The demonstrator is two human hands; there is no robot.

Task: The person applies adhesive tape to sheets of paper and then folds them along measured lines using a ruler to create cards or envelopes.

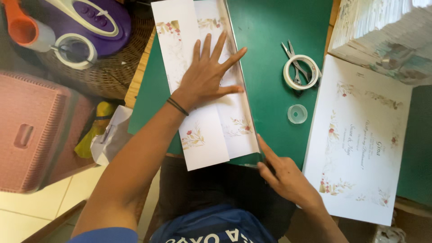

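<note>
My left hand lies flat with fingers spread on a long white card with floral print, pressing down its folded panels on the green cutting mat. A metal ruler edge runs along the card's right side. My right hand is at the card's near right corner, its index finger touching the edge by the ruler's end. It holds nothing that I can see.
A roll of white tape lies over small scissors on the mat, with a clear round cap below. A printed floral card lies right, a card stack behind it. A wicker basket and pink crate stand left.
</note>
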